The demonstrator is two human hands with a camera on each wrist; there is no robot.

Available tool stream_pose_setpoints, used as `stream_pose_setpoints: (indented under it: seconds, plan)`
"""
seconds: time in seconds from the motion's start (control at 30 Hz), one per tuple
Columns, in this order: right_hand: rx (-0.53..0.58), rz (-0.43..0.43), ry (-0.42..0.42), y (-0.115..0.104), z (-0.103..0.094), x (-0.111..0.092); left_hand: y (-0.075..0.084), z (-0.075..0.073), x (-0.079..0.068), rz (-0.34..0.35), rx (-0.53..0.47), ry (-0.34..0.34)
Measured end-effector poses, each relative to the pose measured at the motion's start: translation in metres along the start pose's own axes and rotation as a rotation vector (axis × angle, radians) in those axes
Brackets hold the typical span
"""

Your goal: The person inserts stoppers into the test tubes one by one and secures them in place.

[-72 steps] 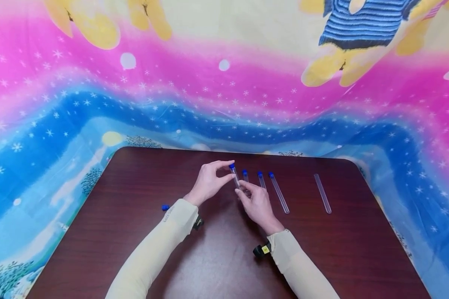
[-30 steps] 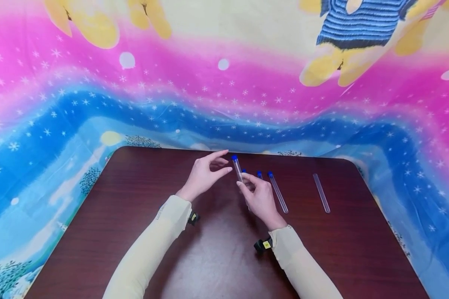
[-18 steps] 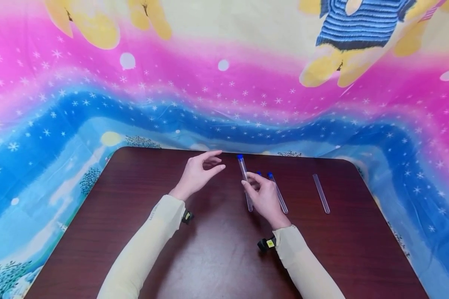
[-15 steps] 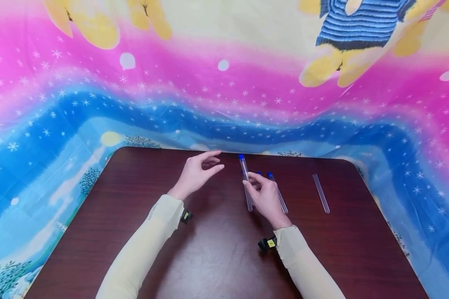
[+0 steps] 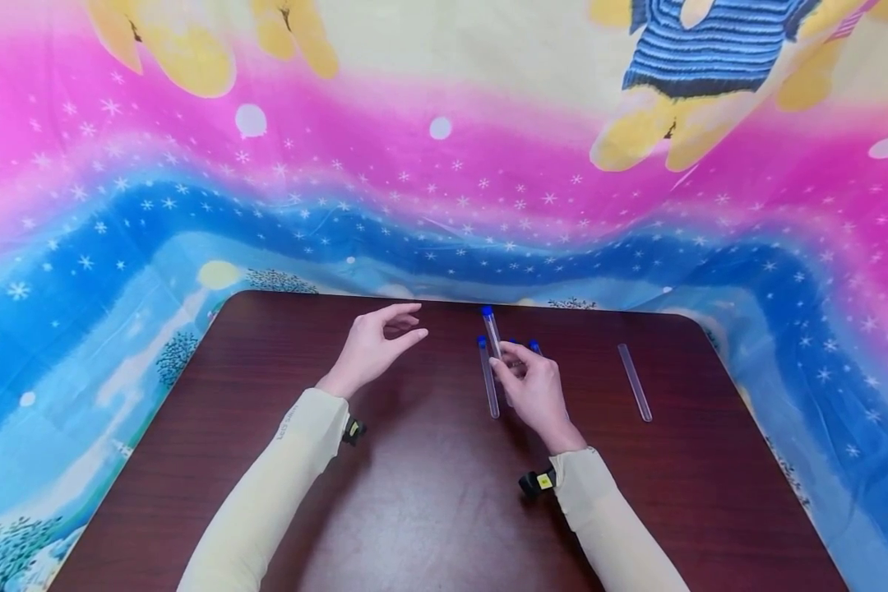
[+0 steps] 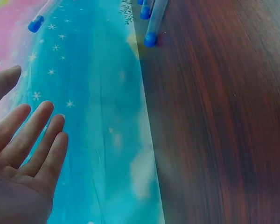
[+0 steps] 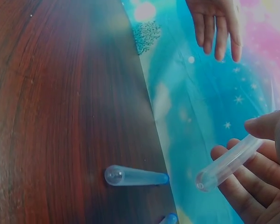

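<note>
My right hand (image 5: 536, 390) pinches a clear test tube (image 5: 492, 329) with a blue cap between thumb and fingers, tilted and raised above the table. In the right wrist view, the rounded bottom of this test tube (image 7: 224, 168) points away from the thumb. Off to the left, my left hand (image 5: 373, 345) hovers with fingers spread and holds nothing. Just left of the right hand, another capped tube (image 5: 489, 382) lies on the table. Two more blue caps (image 5: 535, 346) show behind the right hand, which hides most of their tubes.
An uncapped clear tube (image 5: 635, 383) lies by itself farther right on the dark wooden table (image 5: 429, 510). A patterned cloth (image 5: 444, 189) hangs beyond the table's back edge. Both forearms wear pale sleeves and dark wrist cameras.
My left hand has let go of the tube's cap and moved left. The right hand has carried the capped tube a little right, uncovering the tube lying beside it.
</note>
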State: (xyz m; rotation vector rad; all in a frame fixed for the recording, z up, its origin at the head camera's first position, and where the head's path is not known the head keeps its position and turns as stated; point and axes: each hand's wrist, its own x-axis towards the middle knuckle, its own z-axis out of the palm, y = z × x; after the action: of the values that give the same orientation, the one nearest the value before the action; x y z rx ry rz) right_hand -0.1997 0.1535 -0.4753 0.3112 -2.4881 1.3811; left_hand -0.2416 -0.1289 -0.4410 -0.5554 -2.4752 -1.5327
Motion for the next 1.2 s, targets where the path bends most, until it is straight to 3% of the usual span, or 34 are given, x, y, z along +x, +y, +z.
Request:
stream_pose_setpoints:
  seconds: [0.53,1.2]
  plan:
    - [-0.026,0.034,0.036,0.011,-0.011,0.0,-0.007,-0.02,-0.008,-0.015,0.045,0.005]
    - [-0.07,0.044,0.087,0.026,-0.025,-0.004,-0.019,-0.041,-0.029,-0.097,0.14,-0.025]
